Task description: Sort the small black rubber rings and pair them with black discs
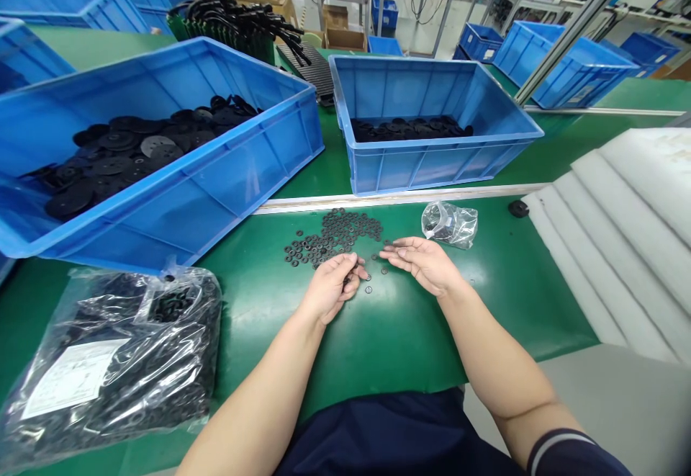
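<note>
L. hand [333, 285] is curling closed at near edge of pile, thumb pressing toward forefinger; a small dark pc. [346, 282] is showing betw. its fingers, exact type not confirmable. R. hand [426, 266] is reaching in from right, fingers extending nearly straight, thumb lying close; cannot tell if it is gripping anything. Small black rings [345, 230] are lying loosely piled on green worktop [399, 346], approx. ctr., just beyond L. hand; a few strays are sitting betw. the hands. Small clear bag [463, 225] is lying just beyond R. hand. Near left, large clear bag [162, 375] w/ white label [73, 377] is holding many black parts. Far left, blue crate [242, 173] is holding black discs [119, 141]; far ctr., second blue crate [432, 164] is holding black parts too. At right, white foam sheets [620, 195] are lying stacked, black round pt. [518, 208] resting beside.
</note>
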`<state>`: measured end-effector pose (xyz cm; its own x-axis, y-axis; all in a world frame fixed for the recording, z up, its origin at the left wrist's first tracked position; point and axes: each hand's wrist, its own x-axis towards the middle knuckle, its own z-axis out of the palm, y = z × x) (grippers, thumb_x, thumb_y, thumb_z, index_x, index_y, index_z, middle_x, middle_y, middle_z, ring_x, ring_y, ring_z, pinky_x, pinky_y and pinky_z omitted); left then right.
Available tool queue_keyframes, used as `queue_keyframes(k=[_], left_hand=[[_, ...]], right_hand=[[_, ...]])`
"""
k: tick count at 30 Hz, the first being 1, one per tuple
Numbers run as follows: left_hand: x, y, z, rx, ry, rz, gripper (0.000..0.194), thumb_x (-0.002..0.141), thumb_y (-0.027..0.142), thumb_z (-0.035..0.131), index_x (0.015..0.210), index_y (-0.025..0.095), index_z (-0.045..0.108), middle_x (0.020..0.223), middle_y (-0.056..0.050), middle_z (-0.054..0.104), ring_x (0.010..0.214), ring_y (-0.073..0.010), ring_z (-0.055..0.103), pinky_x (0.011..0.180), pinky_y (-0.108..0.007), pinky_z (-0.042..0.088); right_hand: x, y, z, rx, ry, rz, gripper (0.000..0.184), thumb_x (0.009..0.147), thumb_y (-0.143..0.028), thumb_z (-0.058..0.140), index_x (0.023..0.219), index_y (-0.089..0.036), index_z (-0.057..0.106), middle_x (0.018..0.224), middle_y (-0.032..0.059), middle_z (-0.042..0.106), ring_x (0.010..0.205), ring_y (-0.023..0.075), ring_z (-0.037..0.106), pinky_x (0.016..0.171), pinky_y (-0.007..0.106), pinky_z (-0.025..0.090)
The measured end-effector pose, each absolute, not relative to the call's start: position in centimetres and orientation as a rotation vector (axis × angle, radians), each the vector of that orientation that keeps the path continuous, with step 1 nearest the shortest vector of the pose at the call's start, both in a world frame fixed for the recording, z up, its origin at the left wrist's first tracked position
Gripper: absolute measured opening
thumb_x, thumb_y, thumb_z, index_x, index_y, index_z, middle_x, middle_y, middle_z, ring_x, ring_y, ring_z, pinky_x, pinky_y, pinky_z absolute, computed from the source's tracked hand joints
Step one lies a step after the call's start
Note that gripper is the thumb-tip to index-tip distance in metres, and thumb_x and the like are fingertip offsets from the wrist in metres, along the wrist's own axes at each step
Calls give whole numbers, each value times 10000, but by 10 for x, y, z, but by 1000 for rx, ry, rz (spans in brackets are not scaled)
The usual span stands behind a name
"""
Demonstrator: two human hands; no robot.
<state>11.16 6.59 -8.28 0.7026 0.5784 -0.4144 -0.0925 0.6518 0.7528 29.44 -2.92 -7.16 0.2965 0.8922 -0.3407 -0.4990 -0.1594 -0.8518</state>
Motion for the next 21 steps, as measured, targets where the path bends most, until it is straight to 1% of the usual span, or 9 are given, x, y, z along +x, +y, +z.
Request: queue_keyframes(k=[2, 4, 6, 8, 10, 13, 17, 19, 21], left_hand=[[112, 65, -82, 768, 687, 383, 354, 739, 445, 714, 811, 124, 584, 534, 36, 485, 386, -20, 290, 349, -141, 102], [112, 65, -81, 759, 685, 385, 347, 733, 439, 719, 808, 122, 600, 516, 59, 423, 391, -21, 291, 354, -136, 106], [113, 65, -81, 756, 683, 417, 322, 716, 393, 738, 831, 115, 623, 547, 46, 444, 415, -26, 327, 359, -136, 136], [113, 66, -82, 754, 684, 447, 304, 688, 324, 756, 866, 106, 640, 606, 15, 508, 439, -30, 358, 364, -140, 159], [114, 66, -84, 757, 688, 448, 307, 669, 280, 763, 889, 102, 645, 664, -18, 569, 442, -26, 363, 365, -143, 159], [114, 65, -85, 765, 691, 433, 297, 663, 278, 776, 854, 105, 628, 697, -45, 617, 433, -16, 350, 366, -143, 149], [114, 63, -86, 761, 683, 418, 307, 673, 329, 785, 754, 121, 574, 669, -33, 609, 429, -15, 351, 360, -140, 154], [114, 62, -86, 737, 678, 405, 321, 686, 360, 778, 762, 130, 568, 624, -2, 569, 419, -14, 341, 358, -135, 146], [115, 62, -87, 707, 673, 394, 323, 692, 370, 774, 780, 133, 572, 599, 18, 538, 413, -12, 329, 358, -131, 139]], right_hand=[[294, -29, -73, -1181, -425, 1295, 282, 705, -278, 789, 917, -149, 654, 956, 97, 722, 981, 255, 692, 888, 374, 553], [293, -28, -76, -1178, -435, 1287, 263, 732, -281, 772, 927, -152, 652, 962, 99, 722, 989, 250, 690, 883, 368, 559], [292, -28, -77, -1179, -451, 1281, 253, 729, -249, 774, 924, -150, 648, 974, 102, 719, 998, 246, 687, 884, 363, 562], [291, -28, -78, -1195, -459, 1283, 267, 721, -234, 779, 932, -142, 643, 971, 110, 719, 968, 242, 697, 849, 350, 578], [290, -28, -79, -1224, -463, 1291, 292, 726, -269, 775, 946, -137, 635, 925, 112, 723, 875, 233, 719, 755, 329, 603], [286, -28, -79, -1269, -486, 1296, 322, 725, -342, 771, 926, -140, 620, 834, 96, 723, 712, 207, 725, 609, 292, 599], [280, -27, -82, -1335, -553, 1276, 334, 703, -389, 779, 860, -141, 621, 715, 56, 700, 582, 171, 692, 503, 250, 550], [278, -27, -84, -1370, -612, 1248, 324, 697, -399, 776, 835, -139, 640, 652, 32, 675, 530, 146, 658, 466, 231, 514], [277, -27, -86, -1394, -669, 1227, 319, 701, -404, 767, 847, -140, 662, 620, 18, 657, 514, 127, 628, 465, 225, 493]])
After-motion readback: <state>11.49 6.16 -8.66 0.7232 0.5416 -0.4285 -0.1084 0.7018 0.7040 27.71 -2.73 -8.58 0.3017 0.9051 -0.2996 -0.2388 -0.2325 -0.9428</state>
